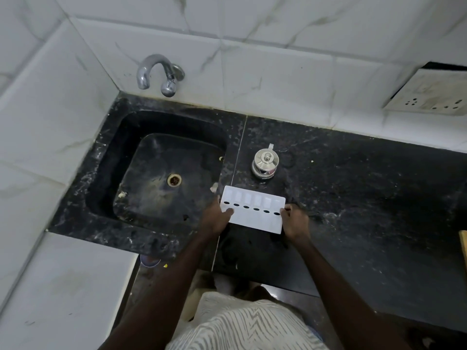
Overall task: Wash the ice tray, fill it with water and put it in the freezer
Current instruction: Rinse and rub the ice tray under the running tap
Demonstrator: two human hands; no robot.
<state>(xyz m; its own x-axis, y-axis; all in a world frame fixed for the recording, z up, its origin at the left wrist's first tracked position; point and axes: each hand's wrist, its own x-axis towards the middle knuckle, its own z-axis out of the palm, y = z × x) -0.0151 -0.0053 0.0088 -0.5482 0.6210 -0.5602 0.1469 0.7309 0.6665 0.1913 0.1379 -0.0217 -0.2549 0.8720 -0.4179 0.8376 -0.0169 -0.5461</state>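
Tray: I see the white ice tray [252, 210] held by both short ends, over the counter [366, 198] just R of the sink [108, 157].
L hand [217, 218]: grips tray's L end, thumb on top, fingers under.
R hand [294, 222]: curled round tray's R end, pinching it.
Tray face: row of dark oval holes along the middle; touching the counter or not, can't tell.
Behind tray: lidded steel pot [264, 164] on counter, apart from the tray.
Wall: tap [154, 72] above sink's back edge; socket plate [429, 97] far R.
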